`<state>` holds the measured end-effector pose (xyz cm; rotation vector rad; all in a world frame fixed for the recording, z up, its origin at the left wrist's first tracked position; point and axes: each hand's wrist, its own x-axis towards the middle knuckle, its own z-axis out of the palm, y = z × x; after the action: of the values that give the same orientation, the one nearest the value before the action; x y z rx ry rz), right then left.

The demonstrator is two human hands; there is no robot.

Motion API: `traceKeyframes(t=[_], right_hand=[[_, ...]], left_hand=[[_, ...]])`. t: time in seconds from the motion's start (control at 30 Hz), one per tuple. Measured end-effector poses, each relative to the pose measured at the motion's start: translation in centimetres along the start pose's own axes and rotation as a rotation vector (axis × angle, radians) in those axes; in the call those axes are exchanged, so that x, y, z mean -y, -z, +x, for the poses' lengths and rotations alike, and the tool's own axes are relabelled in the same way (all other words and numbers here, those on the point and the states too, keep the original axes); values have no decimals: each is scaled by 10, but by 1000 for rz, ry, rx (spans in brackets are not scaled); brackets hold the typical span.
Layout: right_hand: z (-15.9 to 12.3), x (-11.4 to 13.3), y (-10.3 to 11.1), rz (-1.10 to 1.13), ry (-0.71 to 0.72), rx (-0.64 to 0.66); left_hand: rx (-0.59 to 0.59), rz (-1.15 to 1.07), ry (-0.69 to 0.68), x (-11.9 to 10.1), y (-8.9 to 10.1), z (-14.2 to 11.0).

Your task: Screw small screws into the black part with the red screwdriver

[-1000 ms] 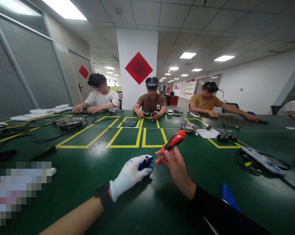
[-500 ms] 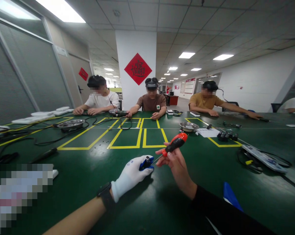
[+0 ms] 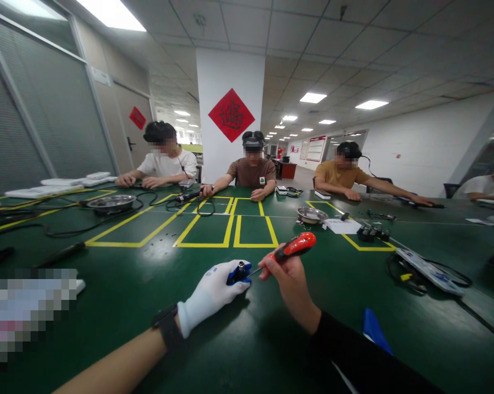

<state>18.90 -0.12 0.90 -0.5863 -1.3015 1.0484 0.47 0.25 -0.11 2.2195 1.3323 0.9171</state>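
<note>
My left hand (image 3: 214,290), in a white glove with blue fingers, is closed around a small black part with a round metal end (image 3: 241,268) pointing up. Its lower portion is hidden by the glove, so I cannot tell its exact kind. Bare, my right hand (image 3: 290,282) grips a red and black screwdriver (image 3: 294,247) with the fingertips. The handle leans up to the right, and the thin shaft slants down left to the black part's side. Whether the tip sits in a screw is hidden. Both hands are just above the green table (image 3: 247,350).
A blue and white glove (image 3: 377,331) lies right of my right forearm. Farther right are a power strip (image 3: 433,268) and several black parts (image 3: 372,232) near a metal bowl (image 3: 311,215). Another bowl (image 3: 111,203) and cables stand left. Several people sit across the table.
The screwdriver handle has tipped lower to the right, its shaft still at the black part. My left hand keeps its hold. The person opposite has moved a black tool to the left.
</note>
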Motion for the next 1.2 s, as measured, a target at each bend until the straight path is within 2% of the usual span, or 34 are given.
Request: traceKeyframes(t=[0.17,0.6,0.83,1.03,1.2], right_hand=[[-3,1,0,130,-40,53],[-2,2,-3,65,-44,61],[-1,1,-3,26,-18,12],[-5,5,-5,100,-23,56],[-5,6,-4,63,-44,33]], left_hand=[[10,3,-11,1,-1,0],[13,-8,-51,-3,1,1],[9,17,-36,1,-1,0],[17,-3,-47,-2,0,0],[3,6,-28,-3,0,0]])
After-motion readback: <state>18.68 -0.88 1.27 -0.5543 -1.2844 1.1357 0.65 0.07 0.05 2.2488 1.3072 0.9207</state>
